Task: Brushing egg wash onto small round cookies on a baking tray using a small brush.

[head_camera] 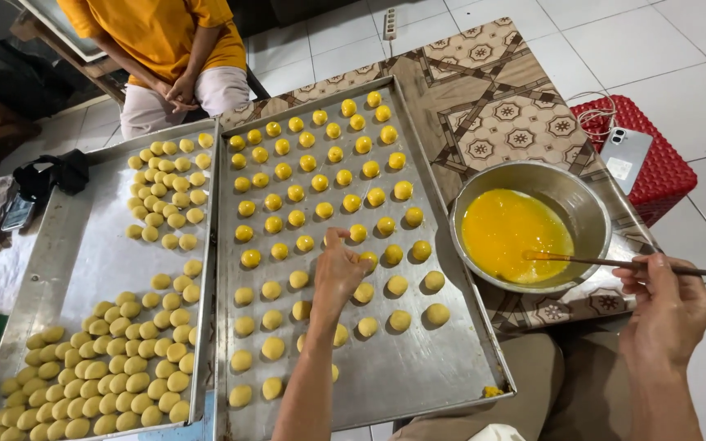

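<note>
- The brush (627,264) lies almost level across the right of the frame, its long axis running left to right; the bristle end points left and dips into the yellow egg wash (512,233), the bare handle end points toward the right edge.
- The right hand (668,310), at lower right, has its fingers (643,273) closed around the brush handle.
- The egg wash fills the bottom of a round metal bowl (569,192), which stands on the patterned worktop (508,106) just right of the centre tray (443,359).
- That centre tray holds rows of small dough balls (320,182); those in the upper rows look glossy yellow, those in the lower rows paler.
- The left hand (338,269) reaches over the middle of this tray, fingers loosely curled, fingertips touching a ball; whether it pinches the ball I cannot tell.
- The left tray (83,245) carries two crowded clusters of pale balls (116,367).
- A seated person in an orange shirt (165,33) is at upper left.
- A phone (624,155) lies on a red stool (663,175) at upper right.
</note>
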